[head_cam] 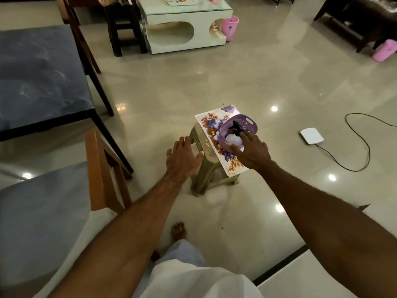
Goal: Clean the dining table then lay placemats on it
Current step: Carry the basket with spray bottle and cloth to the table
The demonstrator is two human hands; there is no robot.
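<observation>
Both bare forearms stretched forward and down, side by side. Left hand (182, 158) flat and spread, palm down, fingers straight, thumb splayed to the right — holding nothing. Right hand (251, 150) a little farther out, back of the hand up, fingers bent downward — whether gripping anything, impossible to tell. One bare foot (178, 230) planted below.

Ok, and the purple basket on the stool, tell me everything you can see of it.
The purple basket looks like moulded plastic, round, with perforated walls and a slot handle cut into its far rim. It sits tilted on the floral placemats that lie on the beige plastic stool. Inside lies a spray bottle with a pale body and black trigger head. The right hand reaches in over its near rim.
</observation>
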